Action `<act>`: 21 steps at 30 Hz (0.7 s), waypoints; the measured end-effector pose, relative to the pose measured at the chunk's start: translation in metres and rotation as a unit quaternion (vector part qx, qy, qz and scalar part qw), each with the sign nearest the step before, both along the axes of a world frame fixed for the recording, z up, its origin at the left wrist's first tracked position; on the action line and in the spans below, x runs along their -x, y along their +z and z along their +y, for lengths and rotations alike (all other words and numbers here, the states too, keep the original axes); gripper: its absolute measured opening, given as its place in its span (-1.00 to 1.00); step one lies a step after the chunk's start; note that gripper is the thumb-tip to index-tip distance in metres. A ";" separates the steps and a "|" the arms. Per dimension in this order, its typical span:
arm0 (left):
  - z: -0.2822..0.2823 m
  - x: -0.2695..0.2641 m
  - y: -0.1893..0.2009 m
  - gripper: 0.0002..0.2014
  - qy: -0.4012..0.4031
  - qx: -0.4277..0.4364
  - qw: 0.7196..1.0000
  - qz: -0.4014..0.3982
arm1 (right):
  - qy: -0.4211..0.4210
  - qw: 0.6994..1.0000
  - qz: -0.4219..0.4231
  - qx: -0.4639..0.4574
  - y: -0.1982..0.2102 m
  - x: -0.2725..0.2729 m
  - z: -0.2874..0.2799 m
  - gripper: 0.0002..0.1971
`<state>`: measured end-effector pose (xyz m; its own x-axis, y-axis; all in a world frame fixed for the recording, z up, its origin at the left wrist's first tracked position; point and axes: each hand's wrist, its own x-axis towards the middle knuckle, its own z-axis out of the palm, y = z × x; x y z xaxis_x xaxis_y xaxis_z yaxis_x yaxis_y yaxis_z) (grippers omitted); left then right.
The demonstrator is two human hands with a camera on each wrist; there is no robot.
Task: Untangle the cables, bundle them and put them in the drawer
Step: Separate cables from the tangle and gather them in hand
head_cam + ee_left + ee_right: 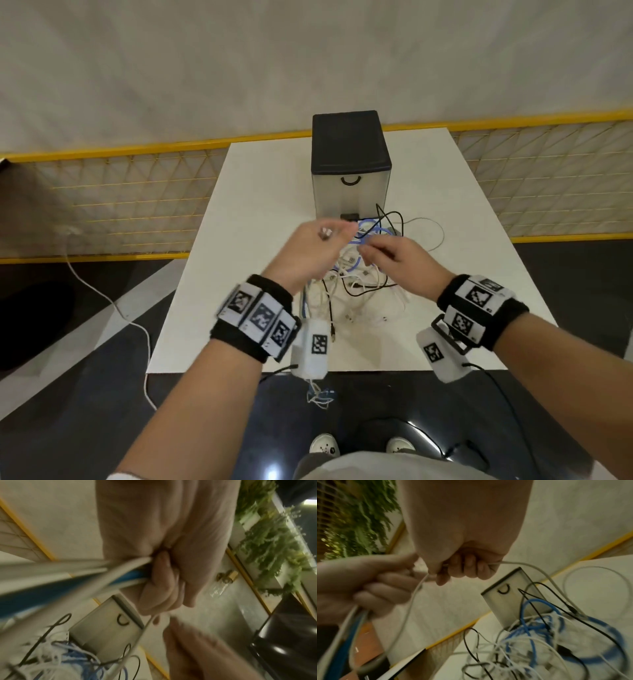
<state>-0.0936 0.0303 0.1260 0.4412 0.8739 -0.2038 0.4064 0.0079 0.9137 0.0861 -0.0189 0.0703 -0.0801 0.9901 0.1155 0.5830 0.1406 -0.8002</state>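
A tangle of white, blue and black cables [359,284] lies on the white table [257,205] in front of a small drawer unit [351,192] with a black top; its drawers are shut. My left hand [318,246] is raised above the tangle and grips a bunch of white and blue cables [120,572] in its fist; the strands hang down past the table's front edge. Just to its right, my right hand [394,260] curls its fingers round a thin white cable [510,562] that runs down into the tangle [547,642]. The two hands nearly touch.
A yellow-framed mesh fence [102,205] runs behind the table on both sides. A white cord [102,294] trails over the floor to the left. Green plants [359,520] show in the wrist views. My shoes [323,445] stand by the table's front edge.
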 end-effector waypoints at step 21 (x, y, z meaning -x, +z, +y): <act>-0.002 -0.018 0.000 -0.74 0.027 -0.233 0.971 0.053 | 0.046 0.995 -0.053 -0.075 0.032 -0.012 0.023 -0.77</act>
